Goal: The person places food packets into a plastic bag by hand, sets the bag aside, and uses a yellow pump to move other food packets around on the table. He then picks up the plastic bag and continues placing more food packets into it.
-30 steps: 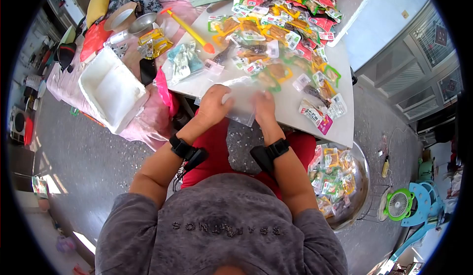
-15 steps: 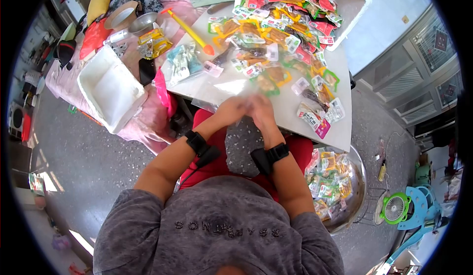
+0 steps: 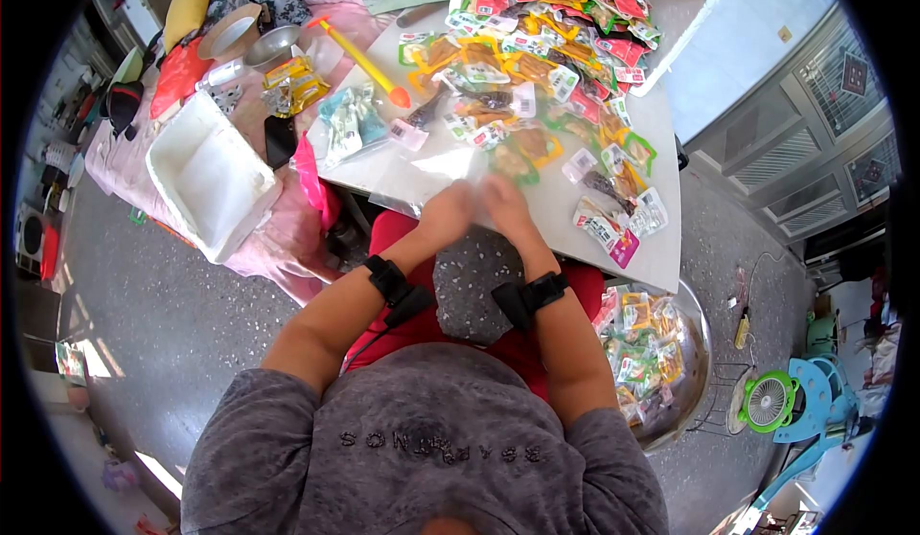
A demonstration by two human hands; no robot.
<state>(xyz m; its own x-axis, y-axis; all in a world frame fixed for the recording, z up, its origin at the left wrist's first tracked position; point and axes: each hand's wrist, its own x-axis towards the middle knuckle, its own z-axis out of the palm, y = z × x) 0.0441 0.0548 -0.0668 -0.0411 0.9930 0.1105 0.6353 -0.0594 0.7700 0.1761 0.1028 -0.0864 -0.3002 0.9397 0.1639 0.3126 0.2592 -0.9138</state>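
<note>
My left hand (image 3: 448,211) is at the table's front edge, its fingers smeared by motion and closed at the edge of a clear plastic bag (image 3: 407,188). The bag lies flat on the tabletop, glare on its upper part. Just to the right is my right hand (image 3: 505,204), a small gap from the left, its fingertips blurred; whether it grips anything cannot be made out. Beyond the hands lie sealed snack packets, the nearest a green-edged packet (image 3: 515,163) beside an orange-edged packet (image 3: 537,142). Each wrist wears a black strap with a small device.
A white foam box (image 3: 685,27) heaped with packets stands at the table's back. Left are an empty foam box (image 3: 209,176), a yellow-orange tool (image 3: 359,59) and a bag of pale-blue sachets (image 3: 352,121). A metal basin (image 3: 704,363) of packets is low on the right.
My hands have moved slightly apart from where they met; the left shifted a little left and down. The packets and boxes keep their places, with a slight camera shift.
</note>
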